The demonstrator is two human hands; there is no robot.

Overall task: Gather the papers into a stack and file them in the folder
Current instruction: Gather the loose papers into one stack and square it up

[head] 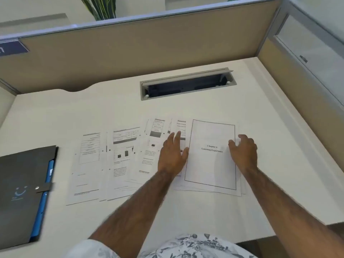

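Several printed papers [119, 161] lie fanned out across the middle of the desk, overlapping from left to right. On top at the right end is a bordered title page [210, 164]. My left hand [172, 155] rests flat on the sheets just left of that page, fingers spread. My right hand [243, 151] touches the title page's right edge with curled fingers; nothing is lifted. A closed dark folder [24, 192] with a blue inner edge and a strap clasp lies at the desk's left side, apart from the papers.
An open cable tray slot [186, 83] is set into the white desk [204, 216] behind the papers. Beige partition walls [130, 53] close off the back and right sides. The desk's front edge runs near my patterned clothing.
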